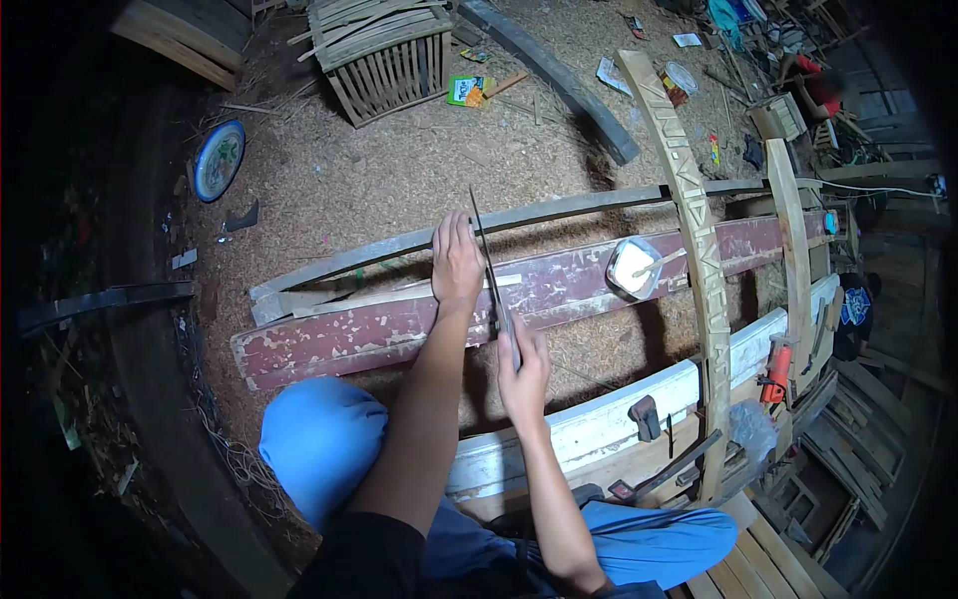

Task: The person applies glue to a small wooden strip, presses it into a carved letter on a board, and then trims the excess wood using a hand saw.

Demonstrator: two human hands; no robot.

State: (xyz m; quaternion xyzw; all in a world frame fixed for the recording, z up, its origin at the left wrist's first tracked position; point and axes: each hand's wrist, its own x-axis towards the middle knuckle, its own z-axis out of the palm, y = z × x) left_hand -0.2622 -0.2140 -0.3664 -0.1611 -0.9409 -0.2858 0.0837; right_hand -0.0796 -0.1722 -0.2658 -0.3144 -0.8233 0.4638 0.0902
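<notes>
My left hand [458, 262] lies over a long wooden strip [569, 208], its fingers together and bent over the far side; the thumb is hard to make out. Closed around a handle, my right hand [525, 371] holds a handsaw [490, 262] whose long, thin blade shows almost edge-on. The blade points away from me, just right of my left hand, and crosses the strip. A shorter pale slat [399, 294] passes beneath my left wrist. Under both runs a worn red-painted plank [329, 344]. Whether the blade touches the wood cannot be told.
A tub of white paste [631, 270] with a stick stands on the red plank. To the right, a carved beam [705, 240] crosses the planks. Nearer lie a white plank [589, 435] and a red-orange tool [777, 374]. A slatted crate [389, 75] stands beyond, on the shavings-covered ground.
</notes>
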